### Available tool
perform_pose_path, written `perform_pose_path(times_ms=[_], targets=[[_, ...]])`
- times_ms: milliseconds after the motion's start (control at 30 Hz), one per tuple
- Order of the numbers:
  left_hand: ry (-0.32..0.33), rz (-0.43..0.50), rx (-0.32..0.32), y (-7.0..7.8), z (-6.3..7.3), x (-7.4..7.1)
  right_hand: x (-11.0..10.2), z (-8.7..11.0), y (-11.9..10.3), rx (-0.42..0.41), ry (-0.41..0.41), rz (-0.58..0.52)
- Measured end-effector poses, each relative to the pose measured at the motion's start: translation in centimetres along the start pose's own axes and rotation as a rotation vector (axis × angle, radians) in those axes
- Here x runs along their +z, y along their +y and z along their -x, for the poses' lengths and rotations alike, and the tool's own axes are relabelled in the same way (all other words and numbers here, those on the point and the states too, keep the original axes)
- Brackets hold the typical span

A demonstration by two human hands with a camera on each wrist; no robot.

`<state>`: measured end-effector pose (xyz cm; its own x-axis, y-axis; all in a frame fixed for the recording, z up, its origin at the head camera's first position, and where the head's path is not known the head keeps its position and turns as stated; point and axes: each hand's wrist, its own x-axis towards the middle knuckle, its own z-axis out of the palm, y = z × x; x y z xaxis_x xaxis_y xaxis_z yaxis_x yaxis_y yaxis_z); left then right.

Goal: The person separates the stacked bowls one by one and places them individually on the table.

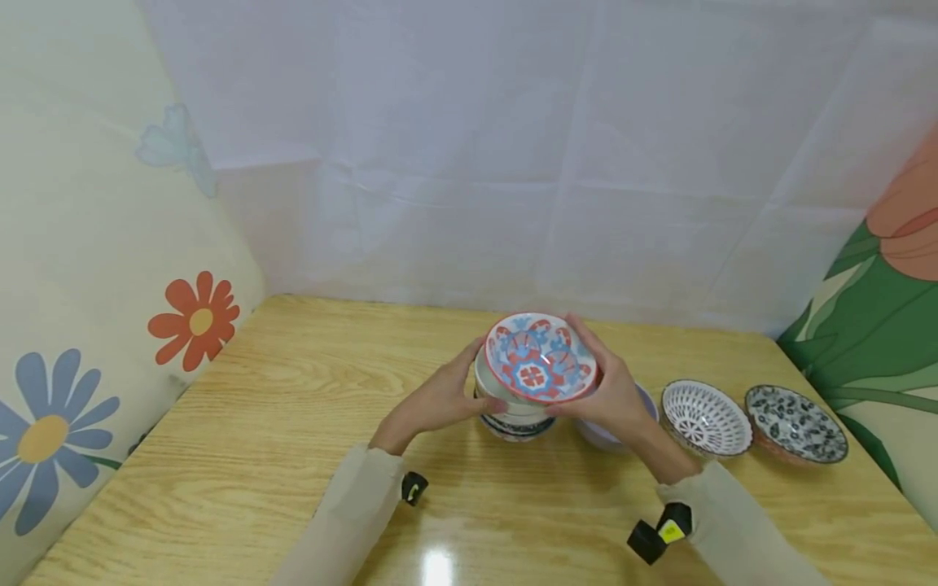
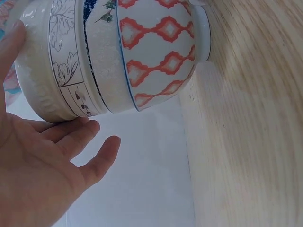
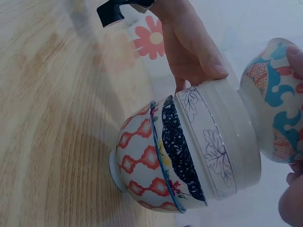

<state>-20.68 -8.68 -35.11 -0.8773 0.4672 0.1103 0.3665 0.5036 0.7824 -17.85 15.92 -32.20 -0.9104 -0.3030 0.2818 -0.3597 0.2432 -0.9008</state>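
Observation:
A stack of bowls stands on the table: a white bowl with orange diamonds (image 3: 142, 161) at the bottom, a dark-speckled band and a leaf-patterned band above, and a plain cream bowl (image 3: 236, 137) on top. My left hand (image 1: 440, 395) holds the cream bowl's side, thumb on one side and fingers on the other; its little finger sticks out. My right hand (image 1: 615, 395) grips a red-rimmed bowl with red and blue patterns (image 1: 541, 358), tilted over the top of the stack. In the right wrist view its base is at the cream bowl's mouth; whether they touch is unclear.
Right of the stack, a lavender bowl (image 1: 602, 435) is partly hidden by my right arm. Further right stand a bowl with a dark radiating pattern (image 1: 707, 419) and a black-and-white floral bowl (image 1: 797, 425). White cloth (image 1: 469, 163) hangs behind the wooden table (image 1: 293, 423).

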Motion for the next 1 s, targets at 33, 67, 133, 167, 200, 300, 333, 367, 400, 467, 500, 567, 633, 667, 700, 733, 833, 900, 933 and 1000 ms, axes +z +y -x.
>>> perform_pose_path(times_ms=[33, 67, 133, 167, 200, 300, 333, 367, 400, 467, 500, 567, 633, 667, 700, 733, 833, 900, 933, 1000], targets=[[-0.002, 0.000, -0.002, 0.0, 0.0, 0.0, 0.0, 0.1, -0.1, -0.005, -0.002, 0.004], [-0.004, 0.000, -0.003, 0.1, 0.0, 0.0, 0.0, 0.3, -0.1, -0.008, -0.004, 0.007], [-0.011, 0.003, -0.008, 0.1, 0.1, 0.0, 0.0, 0.5, -0.2, -0.013, -0.011, 0.011], [-0.016, 0.006, -0.013, 0.1, 0.1, 0.0, 0.0, 0.7, -0.3, -0.013, -0.014, 0.012], [-0.021, 0.008, -0.018, 0.2, 0.2, -0.1, 0.0, 0.8, -0.3, -0.013, -0.017, 0.015], [-0.035, 0.011, -0.030, 0.2, 0.3, -0.1, 0.0, 1.2, -0.5, -0.021, -0.019, 0.023], [-0.042, 0.013, -0.032, 0.2, 0.3, -0.2, 0.0, 1.4, -0.5, -0.024, -0.019, 0.016], [-0.047, 0.012, -0.032, 0.2, 0.3, -0.2, 0.0, 1.5, -0.6, -0.023, -0.016, 0.019], [-0.051, 0.014, -0.028, 0.1, 0.3, -0.2, 0.0, 1.7, -0.6, -0.025, -0.015, 0.016], [-0.059, 0.023, -0.015, 0.1, 0.3, -0.2, 0.0, 2.1, -0.7, -0.020, -0.017, 0.007], [-0.063, 0.024, -0.008, 0.0, 0.3, -0.3, 0.0, 2.3, -0.8, -0.023, -0.019, 0.000], [-0.064, 0.022, 0.005, -0.1, 0.2, -0.3, 0.1, 2.7, -0.8, -0.035, -0.023, -0.013], [-0.065, 0.027, 0.022, -0.2, 0.2, -0.4, 0.2, 3.0, -0.8, -0.061, -0.034, -0.040], [-0.064, 0.029, 0.035, -0.3, 0.1, -0.4, 0.2, 3.2, -0.8, -0.078, -0.044, -0.061], [-0.064, 0.031, 0.042, -0.3, 0.1, -0.4, 0.2, 3.3, -0.8, -0.097, -0.055, -0.084], [-0.064, 0.036, 0.053, -0.4, 0.0, -0.4, 0.3, 3.5, -0.8, -0.115, -0.069, -0.109], [-0.068, 0.050, 0.092, -0.5, 0.0, -0.4, 0.3, 4.0, -0.7, -0.154, -0.105, -0.168], [-0.066, 0.049, 0.106, -0.5, 0.0, -0.4, 0.4, 4.3, -0.7, -0.170, -0.115, -0.178], [-0.065, 0.047, 0.111, -0.5, 0.0, -0.4, 0.5, 4.4, -0.7, -0.174, -0.116, -0.176], [-0.066, 0.044, 0.110, -0.6, 0.0, -0.4, 0.6, 4.7, -0.7, -0.172, -0.106, -0.155]])
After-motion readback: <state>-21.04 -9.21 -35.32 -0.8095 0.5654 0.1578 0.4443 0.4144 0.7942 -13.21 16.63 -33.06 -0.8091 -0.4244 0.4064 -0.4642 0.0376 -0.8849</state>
